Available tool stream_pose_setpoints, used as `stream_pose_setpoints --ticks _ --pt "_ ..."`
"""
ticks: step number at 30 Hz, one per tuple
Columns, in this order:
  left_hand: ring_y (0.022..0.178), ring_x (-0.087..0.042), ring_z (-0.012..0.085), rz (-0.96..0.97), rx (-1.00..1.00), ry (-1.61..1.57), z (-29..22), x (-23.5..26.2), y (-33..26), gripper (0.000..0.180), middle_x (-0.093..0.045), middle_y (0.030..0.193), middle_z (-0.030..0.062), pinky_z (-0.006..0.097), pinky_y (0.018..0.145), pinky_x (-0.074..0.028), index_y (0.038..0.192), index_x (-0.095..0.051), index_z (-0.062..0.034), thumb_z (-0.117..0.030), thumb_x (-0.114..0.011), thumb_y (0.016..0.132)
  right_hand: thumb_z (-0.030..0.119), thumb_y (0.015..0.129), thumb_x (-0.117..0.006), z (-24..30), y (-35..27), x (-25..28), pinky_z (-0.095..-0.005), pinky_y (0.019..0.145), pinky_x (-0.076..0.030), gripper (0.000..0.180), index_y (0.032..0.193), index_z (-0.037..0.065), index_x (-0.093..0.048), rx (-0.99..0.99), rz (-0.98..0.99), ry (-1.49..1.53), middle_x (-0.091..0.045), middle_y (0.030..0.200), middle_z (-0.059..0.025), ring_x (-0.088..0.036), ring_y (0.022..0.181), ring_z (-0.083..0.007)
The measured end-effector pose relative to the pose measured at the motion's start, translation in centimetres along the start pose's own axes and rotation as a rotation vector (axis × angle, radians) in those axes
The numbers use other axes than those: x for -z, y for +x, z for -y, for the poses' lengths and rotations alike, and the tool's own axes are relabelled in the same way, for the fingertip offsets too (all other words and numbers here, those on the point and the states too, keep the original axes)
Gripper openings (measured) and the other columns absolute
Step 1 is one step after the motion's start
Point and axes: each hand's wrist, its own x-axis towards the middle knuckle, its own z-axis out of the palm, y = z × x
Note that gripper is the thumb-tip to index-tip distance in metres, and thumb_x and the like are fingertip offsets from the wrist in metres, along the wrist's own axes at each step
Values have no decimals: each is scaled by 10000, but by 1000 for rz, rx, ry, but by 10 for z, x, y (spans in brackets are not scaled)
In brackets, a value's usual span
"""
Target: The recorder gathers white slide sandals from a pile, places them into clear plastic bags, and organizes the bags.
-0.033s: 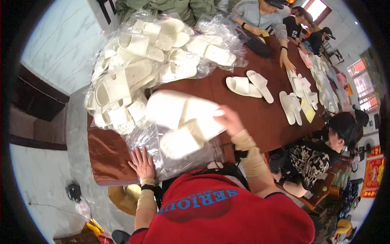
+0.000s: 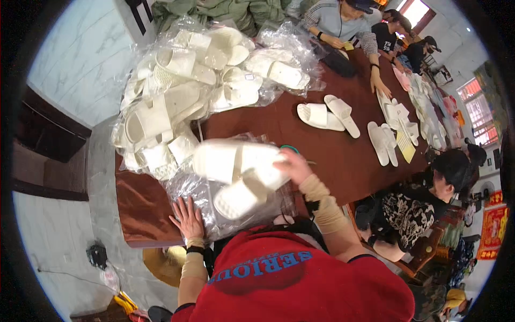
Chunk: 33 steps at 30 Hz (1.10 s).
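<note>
A pair of white slide slippers is gripped at one end by my right hand. They are held over the near left part of the table, one overlapping the other, slightly blurred. My left hand lies flat with its fingers spread, at the edge of clear plastic bags near the table's front edge. Just behind my right hand a thin green curved thing shows; its kind cannot be made out. A large heap of white slippers in clear bags lies beyond my hands.
On the brown-covered table, a loose white pair sits right of the heap. Another pair and a yellow piece lie farther right. A person reaches across the far side; another person sits at the right.
My right hand and the slippers have shifted slightly left, with the front slipper lower. The thin green thing has come into sight behind that hand. My left hand stays flat.
</note>
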Motion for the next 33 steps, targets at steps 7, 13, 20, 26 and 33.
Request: stream_pose_setpoints --ticks 7,13,20,26,33 --pt "1439 -144 292 43 -5 -12 -8 -1 8 531 -191 1561 42 607 1108 -67 1458 -330 -275 -384 -429 947 331 736 -770 -119 -5 38 -325 823 -486 545 1145 19 -592 -319 -114 -52 -650 1024 -109 -605 924 -198" --pt "1439 -144 290 43 7 -45 -9 4 9 530 -193 1561 44 594 1115 -51 1449 -349 -265 -380 -441 940 190 791 -726 -124 -15 225 -308 768 -483 380 1098 1 -606 -254 -682 -161 -641 998 -63 -596 853 -156" --pt "1439 -141 297 65 16 -54 -10 10 15 541 -202 1556 60 582 1124 -34 1443 -361 -248 -362 -465 925 231 832 -660 -101 80 233 -369 879 -473 390 1174 54 -595 -217 -773 -442 -594 1165 -160 -594 1029 -285" --pt "1436 -139 320 109 4 -104 -19 17 25 554 -224 1547 75 590 1123 -40 1424 -394 -229 -375 -497 899 245 820 -655 -117 254 174 -392 976 -427 497 1284 126 -523 -152 -424 -240 -544 1291 -147 -536 1148 -333" --pt "1429 -158 332 136 42 -94 -11 14 17 550 -241 1540 82 602 1118 -39 1418 -409 -223 -396 -484 901 254 818 -642 -78 329 131 -442 946 -431 520 1304 157 -485 -288 -461 -759 -550 1262 -161 -519 1146 -380"
